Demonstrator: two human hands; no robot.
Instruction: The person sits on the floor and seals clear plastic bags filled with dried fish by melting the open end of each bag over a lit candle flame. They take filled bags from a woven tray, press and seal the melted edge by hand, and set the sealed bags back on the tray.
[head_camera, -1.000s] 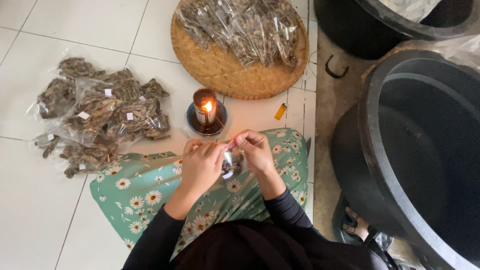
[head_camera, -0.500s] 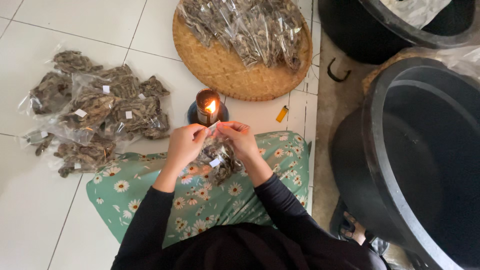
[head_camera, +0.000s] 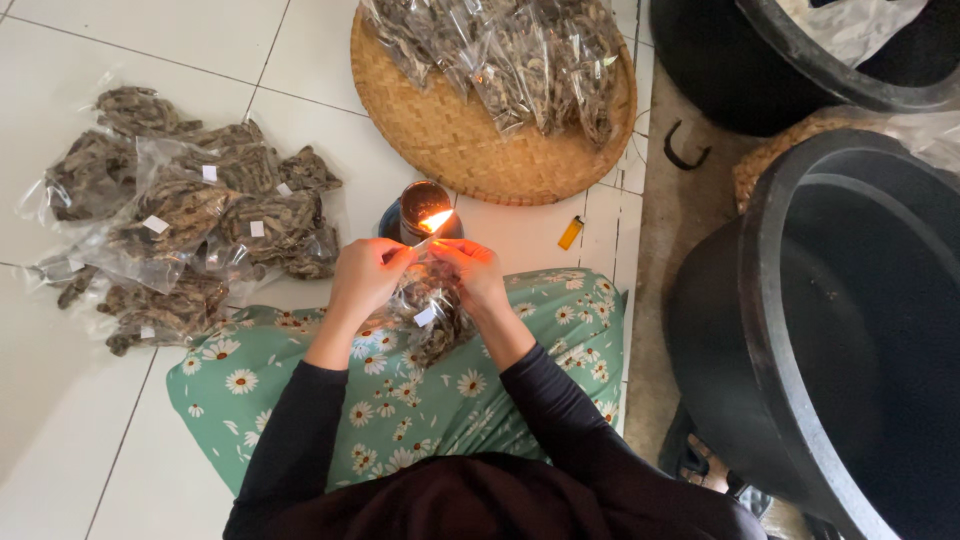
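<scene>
Tubs (head_camera: 830, 330) of black plastic, round and deep, are seen filling the right side, so room there is narrow. White floor tiles (head_camera: 90, 420) are left open at lower left. A green cloth with daisies (head_camera: 400, 400) is spread over the lap. A round woven tray (head_camera: 470, 150) is loaded with clear crinkled packets of dark dried stuff; a heap of like packets (head_camera: 180, 230) is piled on the tiles at left. A candle in a dark holder (head_camera: 422, 212) is lit just ahead of the hands. One clear packet (head_camera: 430, 305) is pinched shut by the left hand (head_camera: 365, 278) and right hand (head_camera: 475, 275), its top edge held at the flame. A small yellow lighter (head_camera: 570, 232) lies near the tray's rim.
</scene>
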